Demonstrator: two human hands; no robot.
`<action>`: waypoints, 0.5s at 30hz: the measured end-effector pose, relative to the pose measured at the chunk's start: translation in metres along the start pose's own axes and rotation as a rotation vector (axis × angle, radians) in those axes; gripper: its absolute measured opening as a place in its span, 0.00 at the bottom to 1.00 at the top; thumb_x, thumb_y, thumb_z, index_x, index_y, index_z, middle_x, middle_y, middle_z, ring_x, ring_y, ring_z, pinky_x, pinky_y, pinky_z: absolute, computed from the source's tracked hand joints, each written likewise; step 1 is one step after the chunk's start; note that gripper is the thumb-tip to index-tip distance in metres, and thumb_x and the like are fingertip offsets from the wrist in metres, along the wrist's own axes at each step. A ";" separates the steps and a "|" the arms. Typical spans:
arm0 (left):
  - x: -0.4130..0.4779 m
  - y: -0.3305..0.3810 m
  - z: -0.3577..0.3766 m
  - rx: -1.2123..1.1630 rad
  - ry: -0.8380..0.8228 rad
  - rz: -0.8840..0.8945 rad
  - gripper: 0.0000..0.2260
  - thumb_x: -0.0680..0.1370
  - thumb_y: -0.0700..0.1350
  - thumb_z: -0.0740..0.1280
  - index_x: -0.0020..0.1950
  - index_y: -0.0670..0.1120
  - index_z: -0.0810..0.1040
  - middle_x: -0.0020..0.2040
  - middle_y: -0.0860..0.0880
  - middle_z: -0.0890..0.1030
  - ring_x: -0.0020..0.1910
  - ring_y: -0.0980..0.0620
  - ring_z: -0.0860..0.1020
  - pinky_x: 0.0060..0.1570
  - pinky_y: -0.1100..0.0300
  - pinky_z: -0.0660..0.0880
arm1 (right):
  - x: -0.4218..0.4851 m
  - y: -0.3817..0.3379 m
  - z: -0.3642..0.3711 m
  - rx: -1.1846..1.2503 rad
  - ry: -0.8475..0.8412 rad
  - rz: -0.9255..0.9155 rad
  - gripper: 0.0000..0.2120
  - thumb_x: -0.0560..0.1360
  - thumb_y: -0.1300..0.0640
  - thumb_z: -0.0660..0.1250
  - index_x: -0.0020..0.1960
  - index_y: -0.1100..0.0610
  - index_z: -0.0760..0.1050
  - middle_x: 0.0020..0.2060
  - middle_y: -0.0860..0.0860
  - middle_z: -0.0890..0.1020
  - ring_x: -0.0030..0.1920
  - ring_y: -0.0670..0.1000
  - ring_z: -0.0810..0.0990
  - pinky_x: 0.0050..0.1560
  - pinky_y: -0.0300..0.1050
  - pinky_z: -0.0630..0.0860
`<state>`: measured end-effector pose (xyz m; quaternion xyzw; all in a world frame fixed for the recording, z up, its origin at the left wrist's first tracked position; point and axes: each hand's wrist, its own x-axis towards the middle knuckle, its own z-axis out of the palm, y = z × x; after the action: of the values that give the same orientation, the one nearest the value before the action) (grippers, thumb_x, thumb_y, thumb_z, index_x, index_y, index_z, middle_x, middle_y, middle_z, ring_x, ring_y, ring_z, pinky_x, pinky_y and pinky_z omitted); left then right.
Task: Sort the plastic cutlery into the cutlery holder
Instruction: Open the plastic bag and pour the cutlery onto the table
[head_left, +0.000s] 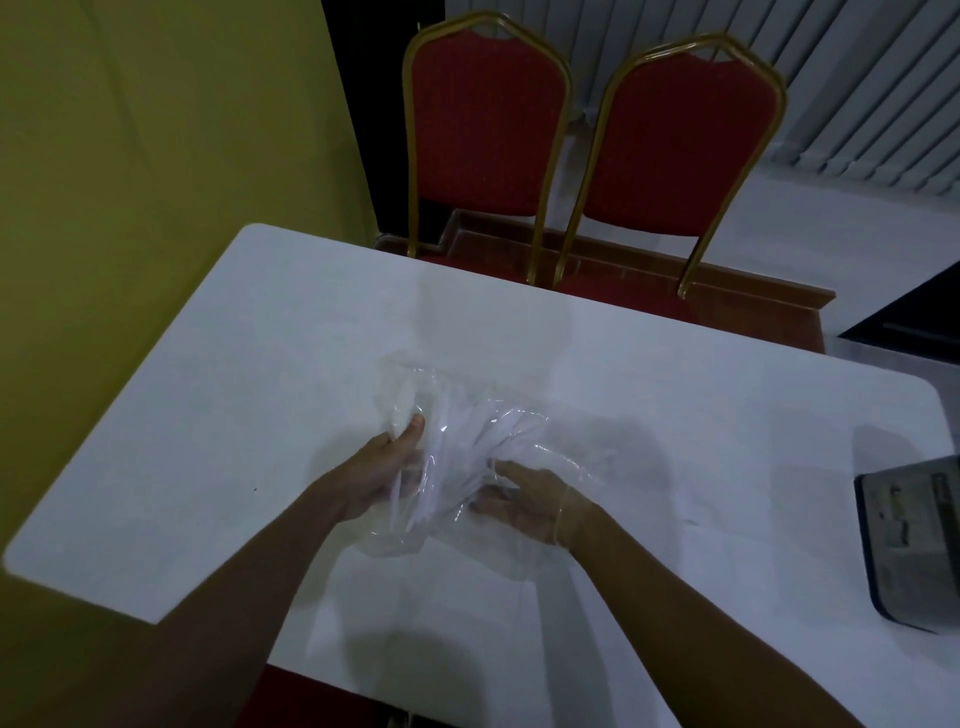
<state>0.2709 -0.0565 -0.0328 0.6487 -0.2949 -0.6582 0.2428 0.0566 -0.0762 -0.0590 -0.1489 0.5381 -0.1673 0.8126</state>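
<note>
A clear plastic bag (441, 400) full of white plastic cutlery (488, 447) is held just above the middle of the white table (234, 364). My left hand (384, 473) grips the bag's left side, thumb on top of the film. My right hand (524, 499) is inside or under the film on the right, its fingers curled round the bundle of white handles. Single pieces are too blurred to tell apart. No cutlery holder is in view.
A grey box-like object (914, 535) lies at the table's right edge. Two red chairs with gold frames (483, 135) (670, 150) stand behind the far edge. A yellow wall (130, 156) runs along the left.
</note>
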 end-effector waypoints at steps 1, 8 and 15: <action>-0.001 -0.001 0.002 0.014 -0.039 0.010 0.24 0.78 0.63 0.56 0.56 0.46 0.80 0.51 0.47 0.85 0.48 0.50 0.83 0.51 0.56 0.77 | 0.000 0.001 0.001 -0.015 0.009 -0.009 0.20 0.73 0.58 0.71 0.61 0.66 0.73 0.51 0.59 0.80 0.51 0.56 0.82 0.54 0.49 0.81; -0.009 -0.006 0.022 0.073 -0.092 0.138 0.11 0.76 0.52 0.68 0.42 0.44 0.80 0.35 0.51 0.82 0.35 0.54 0.80 0.39 0.62 0.74 | 0.004 0.004 0.011 -0.070 0.036 -0.027 0.26 0.71 0.43 0.73 0.60 0.62 0.78 0.53 0.56 0.84 0.53 0.55 0.82 0.56 0.48 0.80; -0.009 -0.009 0.030 -0.005 -0.049 0.147 0.13 0.69 0.36 0.75 0.52 0.42 0.81 0.47 0.41 0.85 0.47 0.44 0.84 0.48 0.53 0.80 | 0.001 0.009 0.015 -0.063 0.113 -0.047 0.28 0.63 0.47 0.80 0.55 0.64 0.81 0.52 0.61 0.84 0.50 0.59 0.84 0.53 0.55 0.81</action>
<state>0.2416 -0.0421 -0.0334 0.6085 -0.3459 -0.6550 0.2845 0.0724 -0.0681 -0.0580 -0.1771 0.5846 -0.1776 0.7716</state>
